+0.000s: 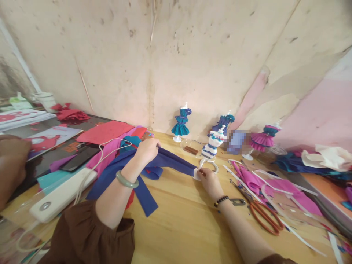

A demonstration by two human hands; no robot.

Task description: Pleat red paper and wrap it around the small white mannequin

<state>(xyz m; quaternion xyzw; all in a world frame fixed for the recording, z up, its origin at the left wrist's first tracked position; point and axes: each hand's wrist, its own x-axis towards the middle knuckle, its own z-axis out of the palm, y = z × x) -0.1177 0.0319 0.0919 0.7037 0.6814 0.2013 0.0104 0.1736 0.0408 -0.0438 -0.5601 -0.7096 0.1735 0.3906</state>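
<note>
In the head view, a wooden tabletop (176, 223) runs up to a stained, scratched wall (192, 62), cream over most of its width and pink at the far right. The blue cloth (176, 160) lies across the middle of the table, its loose part on the left and a strip stretched rightward between the hands. The left hand (148, 151) is clamped on the strip, a jade-coloured bangle on its wrist. The right hand (210, 181) has its fingertips pinched together at the strip's narrow end, next to a white disc (196, 174).

Along the wall stand small dress forms in teal (180, 126), blue-teal (226, 120) and magenta (263, 140); in front of them is a white form (213, 144) with blue bands. A clear dish (183, 149) holding brown sticks sits near it.

On the right side of the table lie orange-handled scissors (266, 216), magenta scraps (254, 182) and white strips. The left side carries a white power strip (62, 196), a dark phone (79, 158), red sheets (106, 131) and papers with red shapes. At the left edge another person's hand (12, 161) shows, blurred; what it is doing cannot be told.
</note>
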